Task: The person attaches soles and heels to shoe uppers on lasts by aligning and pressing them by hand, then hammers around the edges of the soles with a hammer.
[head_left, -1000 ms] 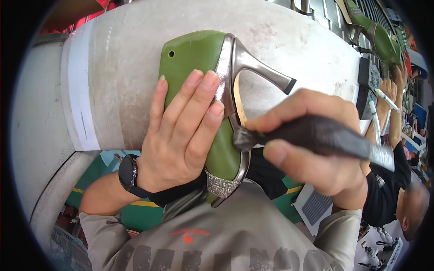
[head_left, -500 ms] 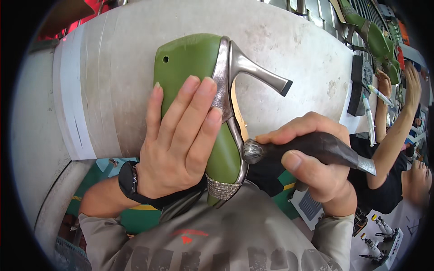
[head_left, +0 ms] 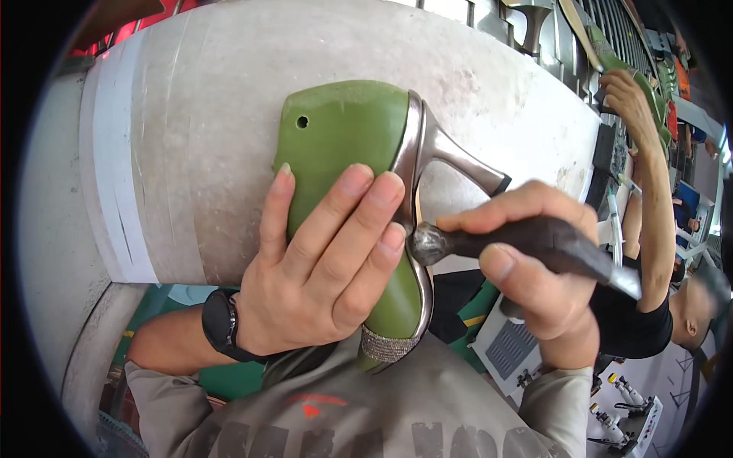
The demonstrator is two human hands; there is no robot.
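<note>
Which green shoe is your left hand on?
The central shoe, with a glittering band near its toe and the left hand across it; the other green shoes are at upper right.

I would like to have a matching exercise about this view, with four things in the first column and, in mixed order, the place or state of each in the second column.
Column one:
1. Left hand
2. Right hand
3. Watch
4. Glittering band

Column two:
A. Dark, worn on a wrist
B. Laid with spread fingers against the side of the green high-heeled shoe
C. Silvery, across the shoe's narrow end, near the grey shirt
D. Closed around the dark-handled tool

Right pairs: 1-B, 2-D, 3-A, 4-C.
</note>
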